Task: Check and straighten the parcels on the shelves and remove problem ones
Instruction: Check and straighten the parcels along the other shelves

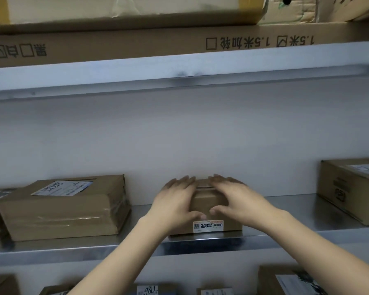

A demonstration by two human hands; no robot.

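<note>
A small brown cardboard parcel (208,201) with a white sticker on its front stands in the middle of the metal shelf (136,245). My left hand (177,201) lies over its left top, fingers stretched across the top and thumb on the front face. My right hand (234,199) lies over its right top in the same way, with the thumb on the front. Both hands hold the parcel from above. Its top is mostly hidden under my fingers.
A larger taped parcel (64,207) with a written label lies to the left. Another box (352,188) stands at the right end. A long carton (136,43) fills the shelf above. Several parcels (290,279) sit on the shelf below.
</note>
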